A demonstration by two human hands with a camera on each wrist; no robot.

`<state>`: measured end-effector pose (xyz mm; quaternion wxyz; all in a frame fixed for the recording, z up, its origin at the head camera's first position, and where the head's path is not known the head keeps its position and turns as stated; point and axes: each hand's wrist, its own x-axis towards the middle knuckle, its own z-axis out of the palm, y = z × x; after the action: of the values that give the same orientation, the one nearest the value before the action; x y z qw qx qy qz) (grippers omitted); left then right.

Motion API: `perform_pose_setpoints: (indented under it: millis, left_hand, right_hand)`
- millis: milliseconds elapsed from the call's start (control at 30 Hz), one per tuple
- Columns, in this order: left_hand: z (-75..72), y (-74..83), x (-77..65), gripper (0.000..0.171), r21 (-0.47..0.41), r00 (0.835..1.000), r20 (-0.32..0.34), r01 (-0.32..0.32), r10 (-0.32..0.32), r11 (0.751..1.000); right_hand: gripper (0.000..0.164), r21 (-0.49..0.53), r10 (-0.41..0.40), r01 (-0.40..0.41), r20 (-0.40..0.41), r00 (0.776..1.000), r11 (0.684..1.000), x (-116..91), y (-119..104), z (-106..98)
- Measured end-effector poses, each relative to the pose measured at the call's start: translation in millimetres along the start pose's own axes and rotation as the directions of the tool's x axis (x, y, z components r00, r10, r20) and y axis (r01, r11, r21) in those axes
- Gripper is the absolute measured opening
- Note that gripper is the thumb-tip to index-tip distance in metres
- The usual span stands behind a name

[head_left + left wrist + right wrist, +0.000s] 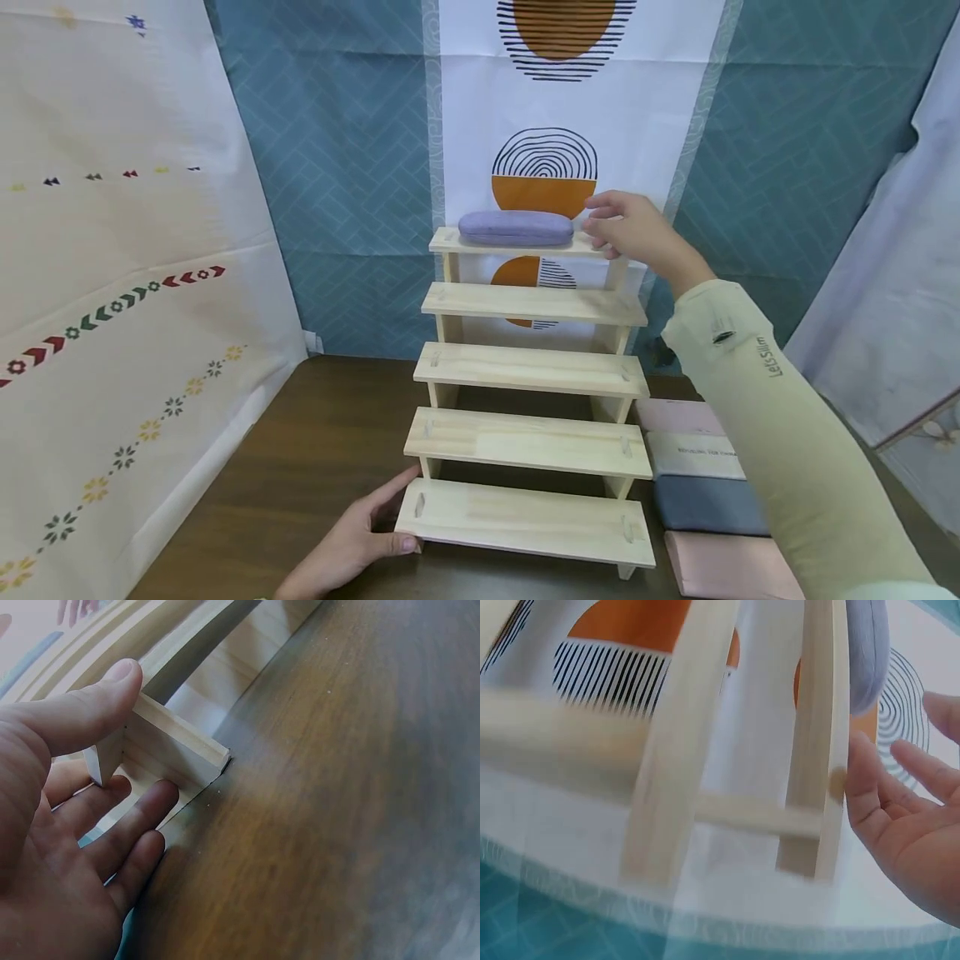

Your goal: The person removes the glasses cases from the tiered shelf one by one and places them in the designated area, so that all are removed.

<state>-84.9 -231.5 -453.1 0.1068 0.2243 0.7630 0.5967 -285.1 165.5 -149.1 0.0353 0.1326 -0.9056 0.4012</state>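
Note:
A stepped wooden rack (525, 362) with several pale shelves stands on the dark table. On its top shelf lies a purple glasses case (516, 227), closed and lengthwise. My left hand (352, 537) grips the left end of the lowest shelf (525, 521), thumb at the front corner and fingers behind. In the left wrist view, the left hand's thumb (90, 712) lies along the wood. My right hand (637, 229) is at the top shelf's right end, fingers loosely bent, just right of the case. Nothing is held in it; whether a finger touches the shelf I cannot tell.
Several flat cases or boxes, including a pink one (727, 567) and a dark blue one (708, 504), lie in a row right of the rack, partly under my right sleeve. A patterned cloth (322, 167) hangs close behind. White cloth (112, 250) borders the table's left side.

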Motion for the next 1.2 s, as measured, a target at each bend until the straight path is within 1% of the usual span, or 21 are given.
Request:
perform_pose_setpoints:
  millis: [133,233,333,467,567,667,800,867,900,967,1000,1033,1067,1100,1133,1200]
  left_hand:
    - [0.2,-1.4,-0.2,0.084,-0.017,1.0,0.003,-0.013,0.013,1.0]
    - [0.5,-0.9,-0.7,0.085,-0.015,1.0,-0.005,0.004,-0.004,1.0]
    - [1.4,0.9,-0.3,0.086,-0.012,1.0,-0.008,0.03,-0.03,0.999]
    - [2.2,2.4,-0.1,0.086,-0.007,0.999,-0.008,0.047,-0.047,0.999]
    - [2.1,2.9,-0.5,0.086,-0.004,0.999,-0.011,0.052,-0.052,0.999]
    - [1.9,2.6,-0.9,0.086,-0.007,0.998,-0.014,0.055,-0.056,0.998]
    - [0.6,1.9,-1.2,0.086,-0.021,0.998,-0.009,0.06,-0.06,0.998]
    - [-0.1,1.3,-1.2,0.086,-0.018,0.998,-0.011,0.063,-0.063,0.998]
    - [-0.4,1.1,-1.1,0.085,-0.016,0.998,-0.013,0.064,-0.064,0.998]
    - [-1.0,0.5,-0.9,0.085,-0.002,0.998,-0.02,0.065,-0.065,0.998]
    - [-1.1,0.4,-0.7,0.085,-0.003,0.998,-0.02,0.067,-0.067,0.998]
    - [-1.1,0.3,-0.7,0.085,-0.004,0.997,-0.02,0.069,-0.069,0.998]
    - [-1.0,0.4,-0.7,0.085,-0.002,0.997,-0.02,0.071,-0.071,0.997]
    - [-0.8,0.4,-0.7,0.086,-0.002,0.997,-0.018,0.075,-0.075,0.997]
    - [-0.6,0.4,-0.9,0.086,-0.001,0.997,-0.018,0.081,-0.081,0.997]
    - [-0.4,1.1,-1.7,0.086,-0.001,0.996,-0.017,0.085,-0.085,0.996]
  right_hand:
    - [0.073,-0.066,0.025,-0.022,0.039,0.999,0.998,14.4,-6.1,9.0]
    - [0.079,-0.113,0.037,-0.029,0.069,0.997,0.993,24.0,-11.3,13.7]
    - [0.083,-0.166,0.029,-0.012,0.102,0.994,0.986,31.7,-15.9,16.8]
    - [0.087,-0.265,0.002,0.039,0.153,0.988,0.963,38.9,-20.1,20.4]
    - [0.087,-0.288,0.002,0.052,0.185,0.983,0.956,41.1,-22.0,21.8]
    - [0.085,-0.291,0.012,0.047,0.198,0.98,0.956,41.6,-22.8,22.3]
    - [0.08,-0.269,0.03,0.02,0.179,0.983,0.963,40.6,-24.0,21.9]
    - [0.075,-0.214,0.033,0.0,0.154,0.988,0.977,39.8,-24.2,21.5]
    - [0.073,-0.162,0.039,-0.016,0.137,0.99,0.987,39.2,-23.8,21.3]
    - [0.068,-0.012,0.043,-0.042,0.109,0.993,0.999,37.7,-22.6,21.1]
    - [0.067,0.08,0.04,-0.049,0.1,0.994,0.996,36.7,-21.8,21.1]
    - [0.064,0.186,0.039,-0.056,0.093,0.995,0.981,35.3,-21.3,21.1]
    - [0.063,0.293,0.038,-0.062,0.087,0.996,0.954,33.6,-20.7,21.0]
    - [0.062,0.395,0.038,-0.067,0.08,0.996,0.916,31.8,-20.1,20.6]
    - [0.062,0.483,0.034,-0.066,0.074,0.997,0.873,29.7,-19.7,20.0]
    - [0.064,0.618,0.034,-0.062,0.057,0.998,0.784,24.4,-19.4,18.1]
